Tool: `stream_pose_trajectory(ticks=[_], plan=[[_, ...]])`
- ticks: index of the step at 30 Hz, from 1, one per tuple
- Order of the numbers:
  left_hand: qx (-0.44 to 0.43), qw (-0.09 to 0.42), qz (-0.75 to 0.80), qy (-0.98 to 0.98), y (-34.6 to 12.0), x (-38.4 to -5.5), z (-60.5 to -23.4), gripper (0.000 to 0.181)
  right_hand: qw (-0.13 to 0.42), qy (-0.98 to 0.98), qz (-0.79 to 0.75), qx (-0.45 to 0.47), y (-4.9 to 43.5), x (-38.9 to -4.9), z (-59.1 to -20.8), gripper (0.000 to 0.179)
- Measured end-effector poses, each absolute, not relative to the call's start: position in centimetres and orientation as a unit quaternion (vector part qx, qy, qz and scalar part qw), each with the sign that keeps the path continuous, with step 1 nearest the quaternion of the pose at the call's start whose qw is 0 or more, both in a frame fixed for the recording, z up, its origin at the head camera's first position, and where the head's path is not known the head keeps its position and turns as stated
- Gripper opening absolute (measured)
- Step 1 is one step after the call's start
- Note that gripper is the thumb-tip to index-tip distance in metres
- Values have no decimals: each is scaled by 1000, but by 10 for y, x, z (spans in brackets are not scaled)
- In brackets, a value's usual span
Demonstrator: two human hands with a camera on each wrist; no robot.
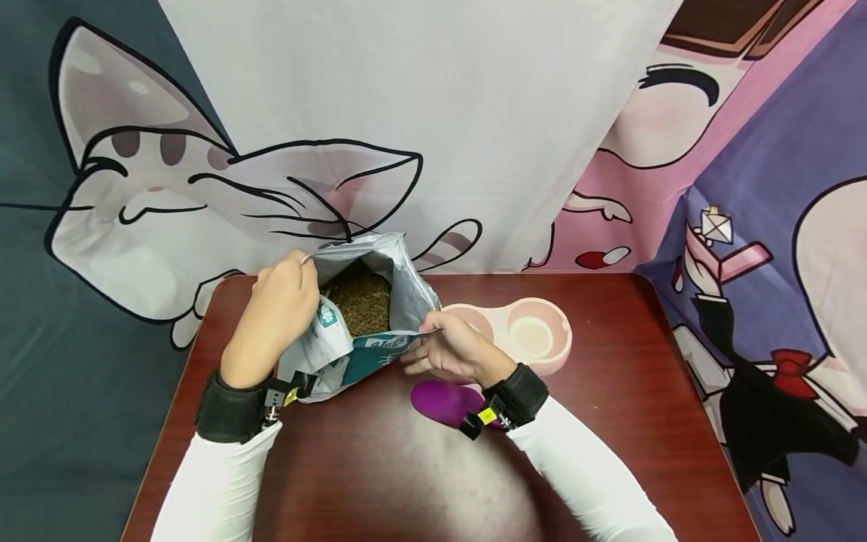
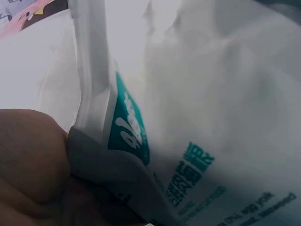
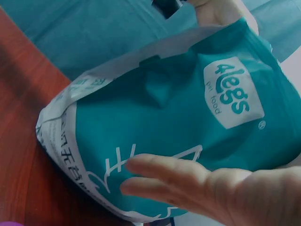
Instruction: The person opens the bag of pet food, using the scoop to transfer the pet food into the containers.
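Observation:
A teal and white pet food bag [image 1: 366, 363] stands open at its top near the table's back left, and brown kibble [image 1: 362, 301] shows inside its silver lining. My left hand [image 1: 281, 309] grips the rim on the left side. With thumb and forefinger, my right hand [image 1: 454, 350] pinches the rim's right corner, its other fingers stretched along the bag's front. In the right wrist view the bag's "4legs" label [image 3: 233, 92] faces the camera. The left wrist view shows the white side panel [image 2: 211, 94] close to the left hand [image 2: 33, 165].
Behind my right hand, a pale pink double pet bowl [image 1: 503, 320] stands on the red-brown table [image 1: 630, 391]. A purple scoop [image 1: 442, 403] lies just in front of it, partly under my right wrist. Printed cloth [image 1: 433, 90] hangs behind the table.

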State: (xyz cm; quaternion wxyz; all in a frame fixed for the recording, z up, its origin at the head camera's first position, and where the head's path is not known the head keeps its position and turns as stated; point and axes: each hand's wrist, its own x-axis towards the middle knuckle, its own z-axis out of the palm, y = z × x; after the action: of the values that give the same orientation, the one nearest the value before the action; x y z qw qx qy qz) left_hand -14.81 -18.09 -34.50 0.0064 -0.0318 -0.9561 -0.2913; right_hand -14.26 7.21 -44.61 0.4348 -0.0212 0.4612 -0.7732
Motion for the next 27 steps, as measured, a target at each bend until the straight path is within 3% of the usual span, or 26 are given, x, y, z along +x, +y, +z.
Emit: stream_pose_trajectory(ticks=[9, 27], plan=[[-43, -4, -276, -960, -190, -151, -337, 39, 403, 413, -816, -35, 57, -141, -460, 82], [-81, 46, -214, -972, -231, -152, -330, 35, 390, 377, -839, -41, -11, -133, -488, 85]])
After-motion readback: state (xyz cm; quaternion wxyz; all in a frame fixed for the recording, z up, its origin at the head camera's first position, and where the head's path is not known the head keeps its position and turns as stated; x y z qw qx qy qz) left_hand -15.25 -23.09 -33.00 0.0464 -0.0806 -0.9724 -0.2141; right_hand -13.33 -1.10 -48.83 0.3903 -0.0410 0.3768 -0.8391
